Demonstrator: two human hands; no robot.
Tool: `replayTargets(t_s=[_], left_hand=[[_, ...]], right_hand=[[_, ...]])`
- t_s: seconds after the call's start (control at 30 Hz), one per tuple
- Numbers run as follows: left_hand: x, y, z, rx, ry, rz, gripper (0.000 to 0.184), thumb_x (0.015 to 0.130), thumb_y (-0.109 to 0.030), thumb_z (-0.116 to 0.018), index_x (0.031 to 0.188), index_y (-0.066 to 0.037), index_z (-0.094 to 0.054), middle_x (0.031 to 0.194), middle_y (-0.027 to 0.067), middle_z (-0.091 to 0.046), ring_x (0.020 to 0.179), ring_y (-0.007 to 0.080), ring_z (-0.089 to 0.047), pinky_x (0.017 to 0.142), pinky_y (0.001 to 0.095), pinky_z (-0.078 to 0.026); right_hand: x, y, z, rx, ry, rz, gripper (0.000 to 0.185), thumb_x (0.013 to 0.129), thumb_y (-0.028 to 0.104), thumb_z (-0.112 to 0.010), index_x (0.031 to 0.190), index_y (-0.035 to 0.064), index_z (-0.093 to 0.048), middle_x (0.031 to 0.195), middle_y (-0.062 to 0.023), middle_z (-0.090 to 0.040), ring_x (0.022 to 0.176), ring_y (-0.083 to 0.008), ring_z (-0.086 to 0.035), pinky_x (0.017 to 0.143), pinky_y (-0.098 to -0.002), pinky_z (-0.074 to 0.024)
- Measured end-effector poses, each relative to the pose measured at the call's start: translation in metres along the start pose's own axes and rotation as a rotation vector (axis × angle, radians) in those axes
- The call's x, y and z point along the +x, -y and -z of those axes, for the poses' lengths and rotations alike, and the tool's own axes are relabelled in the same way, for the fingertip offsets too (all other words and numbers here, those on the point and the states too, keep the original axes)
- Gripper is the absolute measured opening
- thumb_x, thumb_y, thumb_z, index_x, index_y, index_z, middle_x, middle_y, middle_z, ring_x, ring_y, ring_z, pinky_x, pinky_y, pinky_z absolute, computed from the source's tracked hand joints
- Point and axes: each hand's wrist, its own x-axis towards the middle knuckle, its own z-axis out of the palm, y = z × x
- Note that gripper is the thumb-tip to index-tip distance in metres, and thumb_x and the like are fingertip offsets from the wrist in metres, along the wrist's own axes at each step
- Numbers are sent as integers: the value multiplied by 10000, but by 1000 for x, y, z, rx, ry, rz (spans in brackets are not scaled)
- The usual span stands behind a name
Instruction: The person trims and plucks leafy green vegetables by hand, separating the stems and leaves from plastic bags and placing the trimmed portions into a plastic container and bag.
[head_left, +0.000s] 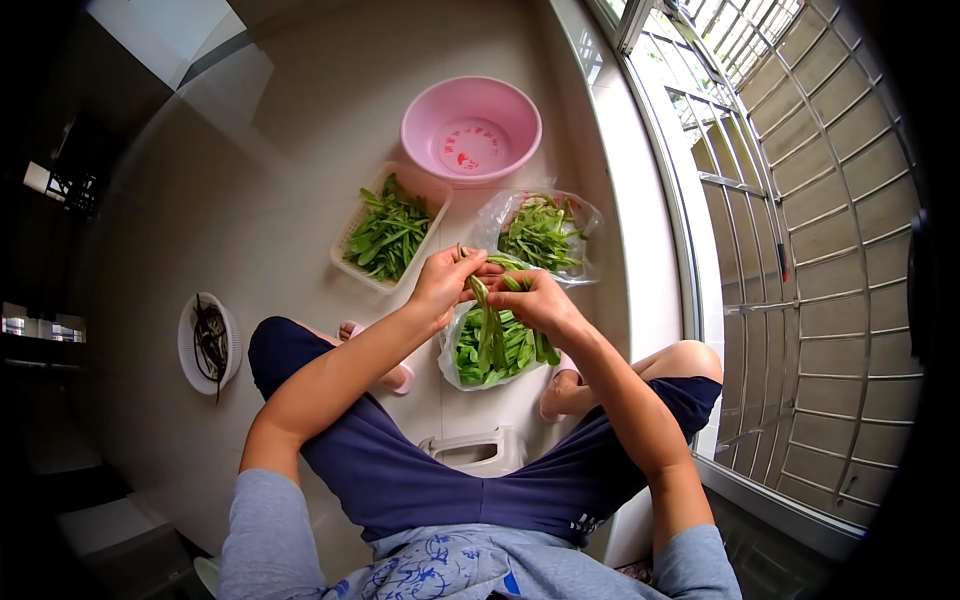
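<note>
My left hand (pixel 443 282) is closed, its fingertips pinching the upper end of a leafy green stalk (pixel 487 330). Close beside it, my right hand (pixel 543 303) is closed round several leafy greens, whose leaves hang below the fingers. Both hands are over a clear plastic bag (pixel 450 370) that holds a heap of loose green leaves (pixel 500 352). Just beyond the hands lies another plastic bag (pixel 588 222) with thin green stems (pixel 540 235) in it. A pale rectangular basket (pixel 345 262) at the left holds more long green leaves (pixel 388 228).
A pink basin (pixel 420 125) stands on the tiled floor (pixel 290 210) at the back. Far left, a round white basket (pixel 232 345) holds dark, withered strips (pixel 210 340). A grey plastic stool (pixel 490 440) is between my legs. A window with metal bars (pixel 800 250) runs along the right.
</note>
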Motion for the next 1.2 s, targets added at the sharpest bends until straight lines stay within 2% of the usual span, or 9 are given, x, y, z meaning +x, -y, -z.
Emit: replayTargets(t_s=[0.07, 0.23, 0.43, 0.53, 0.63, 0.77, 1.03, 1.1, 1.2], left_hand=[[-4, -5, 0, 58, 25, -31, 166, 819, -163, -444, 876, -7, -454, 757, 107, -571, 629, 144, -571, 530, 228, -475], [-8, -15, 3, 378, 138, -237, 154, 801, -161, -485, 811, -8, -495, 597, 61, -555, 472, 81, -505, 423, 169, -385], [-8, -13, 4, 343, 130, -217, 136, 791, -158, -505, 804, -24, -516, 550, 16, -519, 451, 54, -470, 416, 159, -369], [-6, -8, 2, 269, 109, -248, 139, 789, -157, -509, 807, -19, -516, 563, 14, -518, 463, 50, -470, 425, 157, -371], [-3, -6, 3, 243, 81, -269, 122, 787, -160, -514, 805, -40, -514, 571, 5, -508, 481, 54, -474, 444, 164, -375], [0, -8, 5, 126, 24, -248, 102, 781, -135, -522, 791, -35, -512, 590, 4, -504, 487, 56, -471, 442, 165, -378], [2, -7, 4, 175, -4, -287, 101, 781, -128, -519, 798, -30, -501, 608, 6, -501, 496, 65, -479, 450, 173, -384], [0, -7, 3, 133, 6, -244, 104, 781, -126, -517, 803, -25, -500, 611, 7, -502, 500, 66, -483, 450, 173, -385], [2, -5, 9, 17, -24, -128, 107, 781, -127, -515, 798, -25, -490, 603, 22, -503, 481, 83, -473, 445, 181, -385]], right_hand=[[-1, 6, 7, 325, 92, -248, 40, 704, 89, -563, 710, 70, -528, 504, 52, -390, 396, -16, -273, 358, -164, -176], [-6, 19, 19, 414, 161, -219, 54, 722, 102, -536, 704, 54, -520, 487, 55, -370, 386, -18, -273, 358, -164, -175], [-7, 16, 15, 380, 177, -227, 45, 710, 81, -514, 699, 52, -546, 494, 46, -389, 387, -20, -290, 357, -164, -183], [1, 0, 8, 470, -15, -231, 68, 707, 116, -515, 695, 56, -545, 577, 22, -480, 448, -39, -388, 403, -147, -284], [2, -4, 5, 595, -131, -154, 54, 680, 126, -517, 648, 83, -526, 536, 45, -416, 435, -30, -325, 376, -173, -208], [-6, 10, 10, 524, -10, -207, 87, 749, 169, -519, 717, 89, -517, 566, 45, -431, 451, -36, -334, 390, -170, -230], [-9, 12, 12, 391, 125, -234, 117, 724, 202, -557, 762, 93, -541, 651, 25, -515, 544, -49, -469, 422, -176, -321], [-1, 0, 7, 497, 90, -183, 94, 706, 158, -548, 752, 76, -552, 639, 14, -518, 505, -53, -453, 406, -181, -312], [3, 0, 3, 557, -207, -126, 71, 690, 130, -522, 664, 65, -534, 549, 17, -467, 413, -60, -386, 374, -183, -277]])
